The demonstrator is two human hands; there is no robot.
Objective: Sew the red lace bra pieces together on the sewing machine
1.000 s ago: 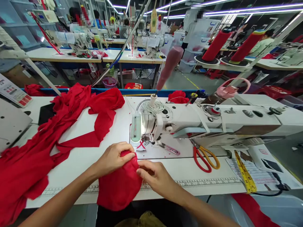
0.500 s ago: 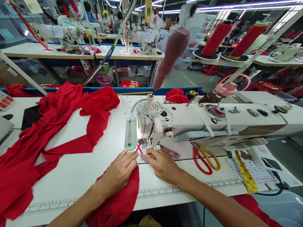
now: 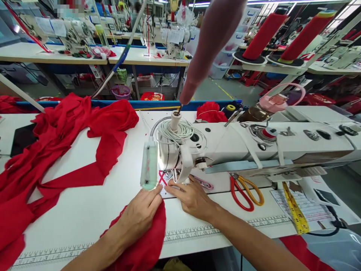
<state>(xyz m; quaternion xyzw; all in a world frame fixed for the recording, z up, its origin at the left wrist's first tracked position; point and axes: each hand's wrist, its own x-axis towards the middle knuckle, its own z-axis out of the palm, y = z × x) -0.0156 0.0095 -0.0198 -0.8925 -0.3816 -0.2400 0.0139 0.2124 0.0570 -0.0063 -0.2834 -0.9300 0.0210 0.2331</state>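
A narrow red fabric strip lies crossed in an X beside the presser foot of the white sewing machine. My left hand is in front of the X, its fingertips pinched at the strip's left end. From the right, my right hand reaches in with its index finger stretched to the strip's other end; its remaining fingers are curled and partly hidden by the machine head. Under my left wrist, a larger piece of red fabric hangs over the table's front edge.
Piled red fabric covers the left of the table. A pale green lamp stands close to my left fingers. Red-and-orange-handled scissors, pink snips and a yellow tape measure are on the right. A pink, bulbous object rises above the machine.
The view has tilted down and shifted a little. Both hands stay almost in place at the crossed strip, my left hand slightly nearer the front edge.
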